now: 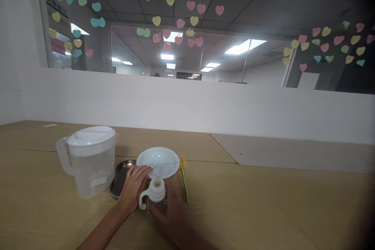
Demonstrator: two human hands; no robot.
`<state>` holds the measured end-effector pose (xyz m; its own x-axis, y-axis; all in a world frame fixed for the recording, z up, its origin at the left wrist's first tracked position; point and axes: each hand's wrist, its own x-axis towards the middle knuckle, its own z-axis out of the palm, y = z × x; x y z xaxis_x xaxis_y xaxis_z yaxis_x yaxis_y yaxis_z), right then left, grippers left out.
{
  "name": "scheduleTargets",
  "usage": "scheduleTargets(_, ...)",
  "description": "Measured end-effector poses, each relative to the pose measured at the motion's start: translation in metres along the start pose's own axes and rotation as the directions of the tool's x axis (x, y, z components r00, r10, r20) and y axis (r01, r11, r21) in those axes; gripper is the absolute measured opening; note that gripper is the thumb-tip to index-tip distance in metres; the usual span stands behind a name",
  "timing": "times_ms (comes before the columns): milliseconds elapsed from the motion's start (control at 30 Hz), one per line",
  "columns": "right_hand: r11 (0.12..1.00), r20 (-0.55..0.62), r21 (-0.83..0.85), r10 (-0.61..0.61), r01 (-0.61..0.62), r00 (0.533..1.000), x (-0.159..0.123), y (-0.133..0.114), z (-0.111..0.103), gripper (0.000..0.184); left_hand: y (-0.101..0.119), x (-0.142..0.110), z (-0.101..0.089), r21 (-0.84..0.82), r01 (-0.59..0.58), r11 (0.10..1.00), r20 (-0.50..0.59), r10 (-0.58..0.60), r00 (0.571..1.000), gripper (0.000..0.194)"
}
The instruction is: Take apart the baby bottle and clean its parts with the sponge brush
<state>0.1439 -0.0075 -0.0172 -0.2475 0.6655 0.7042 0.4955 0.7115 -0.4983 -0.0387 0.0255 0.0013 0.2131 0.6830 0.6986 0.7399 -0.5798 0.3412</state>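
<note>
Just this side of the white bowl sits the white-collared bottle, right between the hands, and the right hand has thumb and fingers wrapped round it! The left hand, near the bowl's left front, runs alongside, fingers stretched out; whether it touches the bottle, I can't tell. Left of the bowl, a metal tray; right, a yellow-and-green brush.

Text: none readable | label on pitcher — illegible | heart notes — perhaps marked, too small
</note>
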Motion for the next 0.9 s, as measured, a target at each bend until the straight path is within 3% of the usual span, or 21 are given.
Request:
scheduleTargets(133,1.000,0.027,0.007,-0.009,0.009,1.000,0.001,-0.002,-0.002,0.063,0.009,-0.001,-0.008,-0.228,0.036,0.973,-0.152,-0.072,0.986,0.033)
scheduleTargets(300,0.998,0.006,0.056,-0.025,0.025,1.000,0.001,-0.005,-0.004,0.063,0.040,-0.004,-0.010,-0.458,-0.081,0.885,-0.066,0.057,0.996,0.041)
scheduleTargets(433,0.999,0.008,0.041,-0.021,0.020,1.000,0.000,-0.006,-0.005,0.061,0.056,-0.005,-0.002,-0.484,0.052,0.873,-0.029,-0.075,0.997,0.038)
scheduleTargets(567,0.999,0.025,0.012,0.032,-0.032,0.999,0.001,-0.008,-0.007,0.056,0.055,-0.003,0.003,-0.507,0.152,0.848,-0.036,-0.198,0.980,0.037)
scheduleTargets(800,1.000,0.001,-0.007,-0.009,0.009,1.000,-0.001,-0.012,-0.003,0.054,0.058,0.000,0.008,-0.404,0.196,0.894,-0.179,-0.287,0.941,0.035)
scheduleTargets(900,0.999,-0.009,-0.024,-0.024,0.024,1.000,-0.001,-0.015,-0.003,0.050,0.060,-0.002,0.006,-0.381,0.187,0.906,-0.180,-0.271,0.946,0.036)
